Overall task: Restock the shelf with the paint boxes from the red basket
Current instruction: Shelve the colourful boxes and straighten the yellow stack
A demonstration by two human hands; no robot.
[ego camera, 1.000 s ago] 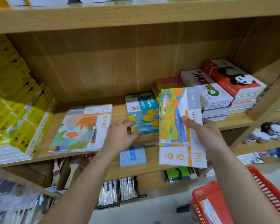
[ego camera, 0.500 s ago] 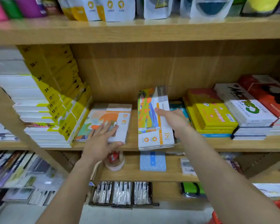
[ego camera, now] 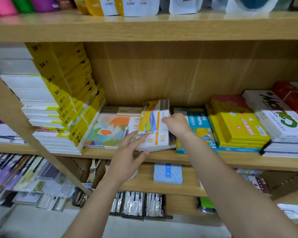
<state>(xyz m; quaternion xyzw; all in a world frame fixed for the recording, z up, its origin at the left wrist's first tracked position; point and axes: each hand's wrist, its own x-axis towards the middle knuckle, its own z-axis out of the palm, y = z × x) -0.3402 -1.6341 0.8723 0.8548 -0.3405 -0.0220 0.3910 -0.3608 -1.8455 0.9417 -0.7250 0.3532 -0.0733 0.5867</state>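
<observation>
Placing step: the right grip pinches the right edge of the paint box, which sits tilted on the shelf, partly over a pastel box and beside a teal box. The left grip, fingers straight, touches its front. Next it likely needs squaring flat, then release.

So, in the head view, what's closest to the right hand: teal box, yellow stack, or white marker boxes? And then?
1. Teal box, just right of the right hand holding the paint box.
2. Yellow stack, further right.
3. White marker boxes, farthest right.
</observation>
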